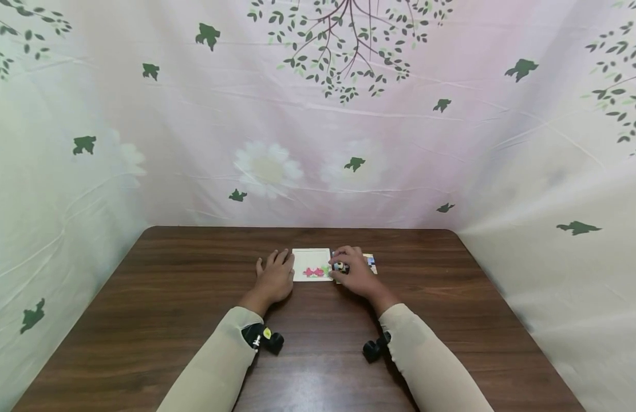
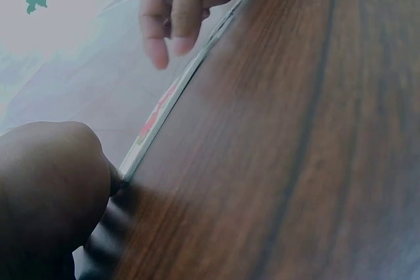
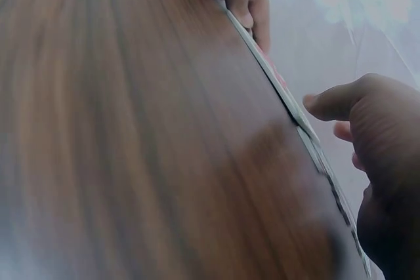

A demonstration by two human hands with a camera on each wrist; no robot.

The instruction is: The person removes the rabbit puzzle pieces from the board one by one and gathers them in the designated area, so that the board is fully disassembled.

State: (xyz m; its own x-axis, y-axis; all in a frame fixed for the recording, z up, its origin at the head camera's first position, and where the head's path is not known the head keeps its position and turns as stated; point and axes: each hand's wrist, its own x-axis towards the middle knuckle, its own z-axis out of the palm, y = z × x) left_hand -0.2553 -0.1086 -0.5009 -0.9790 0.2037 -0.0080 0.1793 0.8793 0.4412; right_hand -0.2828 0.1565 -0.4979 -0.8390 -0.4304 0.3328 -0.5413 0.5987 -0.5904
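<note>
A thin white board (image 1: 310, 257) with pink and green shapes along its near edge lies flat on the wooden table. Beside its left edge, my left hand (image 1: 276, 277) rests with fingers spread, touching the side of the board. A colourful picture piece (image 1: 371, 263) adjoins the board on the right, mostly covered by my right hand (image 1: 356, 272). The right hand's fingers are bent loosely over the seam, thumb and forefinger apart. In the right wrist view, its thumb (image 3: 321, 103) hovers off the surface, and the edge (image 3: 335, 188) below looks stepped. I see nothing pinched.
The brown wooden table (image 1: 194, 286) spreads around both hands. A pale printed cloth (image 1: 307, 131) with leaves, birds and flowers hangs behind and at both sides. Small black cameras (image 1: 271, 342) are strapped at the wrists, low over the table.
</note>
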